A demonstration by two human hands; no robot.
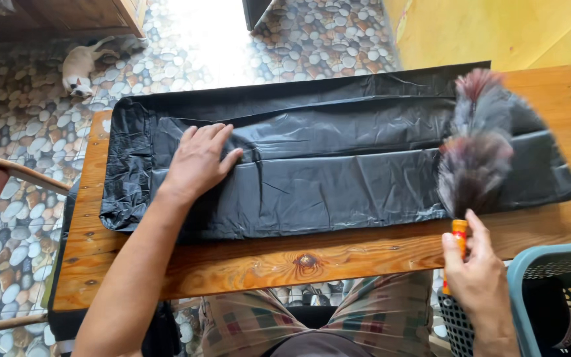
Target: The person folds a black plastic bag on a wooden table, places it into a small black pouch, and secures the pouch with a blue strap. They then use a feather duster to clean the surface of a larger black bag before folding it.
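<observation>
A black plastic bag (338,165) lies flat along a wooden table (285,261), folded lengthwise, reaching from near the left end to close by the right end and covering most of the top; only the near edge and the far right corner show bare wood. The left hand (198,162) rests open on the bag near its left end, palm down, fingers together, pinning the plastic. The right hand (476,264) is closed around the orange handle of a feather duster (476,149) at the near edge, towards the right corner; the dark, pink-tipped feathers stand over the right part of the bag and look blurred, so they seem to be in motion.

The bag is thin and slick, and it is held at one end only. A strong sweep could drag or bunch the free right end, undo the fold, or push it off the far edge. If the left palm lifts, the whole sheet may slide. The duster's stem might also snag a crease and tear the plastic. A blue basket (530,271) sits just by the right wrist, where an elbow could knock it. A cat (77,69) lies on the pebble floor, well away
</observation>
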